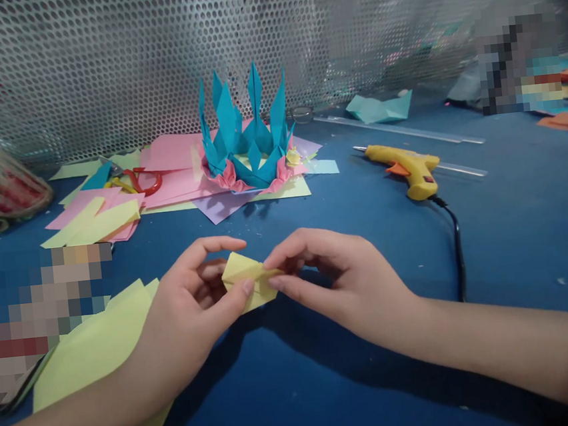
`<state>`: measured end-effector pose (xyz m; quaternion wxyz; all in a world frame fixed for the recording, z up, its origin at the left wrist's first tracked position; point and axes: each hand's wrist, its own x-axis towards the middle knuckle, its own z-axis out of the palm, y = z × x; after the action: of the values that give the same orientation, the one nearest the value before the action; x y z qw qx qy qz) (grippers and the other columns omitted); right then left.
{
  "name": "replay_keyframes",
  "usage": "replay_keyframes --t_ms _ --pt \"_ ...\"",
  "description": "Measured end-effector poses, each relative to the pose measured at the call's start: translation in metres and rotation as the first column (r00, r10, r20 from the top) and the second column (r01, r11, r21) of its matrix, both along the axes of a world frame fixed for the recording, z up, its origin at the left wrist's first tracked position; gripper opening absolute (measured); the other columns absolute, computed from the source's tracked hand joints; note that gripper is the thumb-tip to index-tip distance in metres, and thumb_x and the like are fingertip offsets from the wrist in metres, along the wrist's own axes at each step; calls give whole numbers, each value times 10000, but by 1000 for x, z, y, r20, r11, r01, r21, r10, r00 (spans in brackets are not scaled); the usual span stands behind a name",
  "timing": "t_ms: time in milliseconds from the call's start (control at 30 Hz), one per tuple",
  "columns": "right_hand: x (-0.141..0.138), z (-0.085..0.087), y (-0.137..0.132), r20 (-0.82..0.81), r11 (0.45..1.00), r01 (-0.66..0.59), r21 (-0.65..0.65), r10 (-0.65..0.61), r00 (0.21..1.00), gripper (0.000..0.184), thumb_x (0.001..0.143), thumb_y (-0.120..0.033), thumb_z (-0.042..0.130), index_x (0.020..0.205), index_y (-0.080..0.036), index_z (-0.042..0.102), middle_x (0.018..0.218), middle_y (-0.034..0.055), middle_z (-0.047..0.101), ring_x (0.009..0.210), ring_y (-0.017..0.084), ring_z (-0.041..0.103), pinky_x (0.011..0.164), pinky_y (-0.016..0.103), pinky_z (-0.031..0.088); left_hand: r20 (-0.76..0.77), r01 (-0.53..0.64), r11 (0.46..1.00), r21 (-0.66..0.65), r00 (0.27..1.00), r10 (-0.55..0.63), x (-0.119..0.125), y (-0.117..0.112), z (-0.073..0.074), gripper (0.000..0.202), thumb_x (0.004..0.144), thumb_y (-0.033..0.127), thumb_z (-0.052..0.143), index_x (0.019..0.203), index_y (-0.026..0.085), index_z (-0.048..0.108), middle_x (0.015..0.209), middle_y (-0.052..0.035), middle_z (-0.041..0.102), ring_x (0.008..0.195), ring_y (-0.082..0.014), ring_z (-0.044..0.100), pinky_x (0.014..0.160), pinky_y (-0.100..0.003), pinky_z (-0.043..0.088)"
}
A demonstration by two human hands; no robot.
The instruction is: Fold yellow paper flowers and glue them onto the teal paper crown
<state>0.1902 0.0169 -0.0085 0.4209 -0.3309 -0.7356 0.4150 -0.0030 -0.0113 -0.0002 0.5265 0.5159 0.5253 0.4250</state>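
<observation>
A small folded piece of yellow paper [242, 268] is held up between my two hands, above the blue table. My left hand [201, 288] grips its left side, thumb flat on the front and the index finger lifted along the top. On the right edge, my right hand [332, 268] pinches the paper between thumb and fingertips. Crease lines run across its face. Beyond the hands stands a blue and pink folded-paper crown shape [252, 149], with tall pointed blue petals and pink pieces round its base.
A yellow glue gun [407, 166] lies at right, its black cord running forward. Clear glue sticks [401, 129] lie behind it. Red-handled scissors [143, 181] rest among pink sheets [170, 153]. Yellow-green paper [96, 351] lies under my left forearm. Perforated metal mesh [123, 61] closes the back.
</observation>
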Motion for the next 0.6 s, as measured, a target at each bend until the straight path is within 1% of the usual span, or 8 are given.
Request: replay_keyframes --t_ms 133,267,333,400,467,600 --pt "2 0 1 20 999 -21 49 20 1000 115 847 -85 643 826 -191 682 832 5 692 736 105 639 667 198 532 -14 -10 1000 -1 1000 10 -1 -1 -2 249 834 252 738 1056 280 627 736 63 727 646 -83 666 588 -109 501" --pt "3 -1 3 24 996 -66 56 65 998 130 888 -78 612 845 -191 661 879 17 667 801 106 643 730 200 548 -34 -25 1000 6 999 25 -2 1 -1 238 835 279 749 1051 269 648 675 77 691 596 -69 619 569 -105 489" --pt "3 -1 4 41 994 -84 66 82 996 152 900 -59 585 854 -189 649 903 22 647 801 99 636 724 189 545 -8 -28 1000 -3 1000 28 -2 2 -1 257 837 304 753 1068 264 650 637 86 679 542 -63 596 540 -107 483" --pt "3 -1 4 67 991 -106 83 100 993 167 905 -45 566 854 -186 641 910 25 637 805 94 632 723 177 539 44 -27 999 -26 999 28 -2 4 -1 286 833 328 760 1086 257 647 652 81 703 513 -60 597 519 -110 485" --pt "4 -1 5 94 986 -124 108 114 989 171 914 -46 557 853 -184 635 895 24 644 819 94 632 745 174 532 82 -33 998 -47 996 37 -2 5 -1 319 831 338 768 1112 253 645 702 68 734 520 -60 614 517 -111 494" --pt "4 -3 6 126 983 -126 130 110 986 184 918 -37 550 852 -190 629 867 17 667 810 99 636 753 182 525 108 -42 998 -54 993 47 -4 5 -3 358 852 347 755 1177 256 635 684 70 725 537 -63 628 534 -109 514"
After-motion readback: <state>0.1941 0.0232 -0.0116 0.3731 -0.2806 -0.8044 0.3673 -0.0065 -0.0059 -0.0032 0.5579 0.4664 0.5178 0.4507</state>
